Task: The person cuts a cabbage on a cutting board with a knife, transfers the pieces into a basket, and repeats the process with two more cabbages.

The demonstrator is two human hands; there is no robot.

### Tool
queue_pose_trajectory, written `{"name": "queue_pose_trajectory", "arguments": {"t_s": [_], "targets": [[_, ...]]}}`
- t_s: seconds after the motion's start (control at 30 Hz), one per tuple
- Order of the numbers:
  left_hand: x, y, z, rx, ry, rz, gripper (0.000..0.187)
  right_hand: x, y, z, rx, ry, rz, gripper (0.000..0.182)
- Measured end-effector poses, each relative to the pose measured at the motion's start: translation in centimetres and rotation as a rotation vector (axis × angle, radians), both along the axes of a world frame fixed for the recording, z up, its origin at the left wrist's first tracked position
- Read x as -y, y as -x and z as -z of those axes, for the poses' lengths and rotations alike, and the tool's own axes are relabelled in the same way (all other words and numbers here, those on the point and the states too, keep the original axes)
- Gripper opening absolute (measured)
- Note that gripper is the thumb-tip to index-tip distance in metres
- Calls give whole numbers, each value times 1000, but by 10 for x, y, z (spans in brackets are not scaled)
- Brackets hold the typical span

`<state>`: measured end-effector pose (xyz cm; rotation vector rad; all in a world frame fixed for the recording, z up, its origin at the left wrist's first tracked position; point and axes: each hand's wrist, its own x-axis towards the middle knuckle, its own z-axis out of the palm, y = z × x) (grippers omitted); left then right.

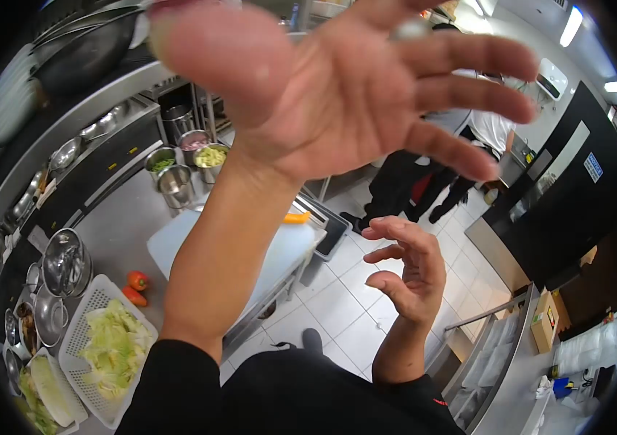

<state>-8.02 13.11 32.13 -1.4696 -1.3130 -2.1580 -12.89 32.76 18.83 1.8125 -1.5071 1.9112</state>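
Note:
My left hand (pixel 337 109) is raised close to the camera, palm showing and fingers spread, with nothing in it. Its forearm crosses over a pale blue cutting board (pixel 167 243) on the steel counter and hides much of it. An orange piece of vegetable (pixel 296 217) rests at the board's far edge. Lower and to the right, my right hand (pixel 416 272) hangs in the air above the tiled floor, fingers curved and apart, holding nothing. Left of the board are red tomato-like vegetables (pixel 136 288) and a white perforated basket (pixel 76 335) with cut leafy greens (pixel 114 348).
Steel pots (pixel 176 187) with chopped vegetables stand at the counter's back. Metal bowls (pixel 67 264) line its left side. A dark grey bin (pixel 336 235) sits beyond the board. Co-workers (pixel 395 181) stand farther back, near a black door (pixel 562 196). Another steel counter (pixel 500 355) runs along the right.

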Motion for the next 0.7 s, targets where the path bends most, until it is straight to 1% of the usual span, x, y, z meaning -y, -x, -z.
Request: {"name": "queue_pose_trajectory", "arguments": {"t_s": [0.17, 0.27, 0.3, 0.43, 0.57, 0.7], "targets": [[-35, 74, -19, 25, -6, -47, 96, -50, 75, 37, 238, -145, 131, 67], [-51, 110, -24, 43, 19, -80, 98, -63, 119, 48, 287, -148, 116, 68], [-55, 120, -24, 48, 24, -91, 98, -64, 132, 52, 295, -154, 112, 72], [-76, 162, -28, 61, 49, -145, 101, -70, 175, 56, 288, -184, 48, 77], [-63, 169, -30, 77, 53, -257, 104, -77, 198, 67, 305, -197, 43, 78], [-38, 151, -28, 95, 74, -395, 107, -81, 209, 79, 366, -255, 59, 77]]}}
